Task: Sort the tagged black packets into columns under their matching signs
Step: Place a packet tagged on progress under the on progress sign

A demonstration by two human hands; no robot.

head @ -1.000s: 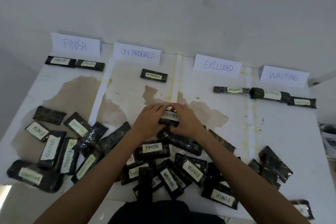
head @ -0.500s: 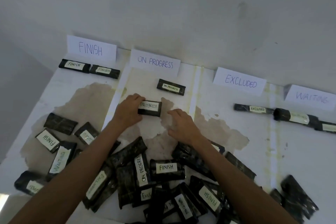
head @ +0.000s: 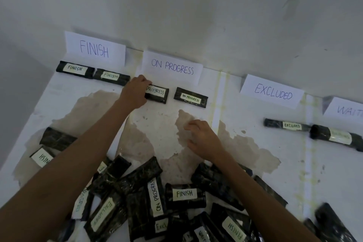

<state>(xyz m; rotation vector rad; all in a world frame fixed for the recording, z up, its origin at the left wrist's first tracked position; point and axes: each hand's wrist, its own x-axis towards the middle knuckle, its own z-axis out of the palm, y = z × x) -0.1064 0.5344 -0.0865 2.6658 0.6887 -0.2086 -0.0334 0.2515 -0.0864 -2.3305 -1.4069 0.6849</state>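
My left hand [head: 135, 92] grips the left end of a black packet tagged ON PROGRESS [head: 158, 94], which lies flat under the ON PROGRESS sign [head: 172, 68], left of another ON PROGRESS packet [head: 191, 97]. My right hand [head: 202, 139] hovers over the bare table middle, fingers loosely curled, holding nothing. Two FINISH packets [head: 92, 71] lie under the FINISH sign [head: 95, 50]. An EXCLUDED packet [head: 286, 124] lies below the EXCLUDED sign [head: 272, 91]. A jumbled pile of tagged packets [head: 157, 198] fills the near table.
The white stained table [head: 245, 155] ends at the wall behind the signs. A WAITING sign [head: 347, 110] stands at the far right with a rolled packet [head: 337, 136] below it. More loose packets [head: 53, 143] lie at the left edge and the near right corner.
My left hand carried the ON PROGRESS packet away from the pile and up under its sign, beside the first one. My right hand let go and stayed back over the table middle.
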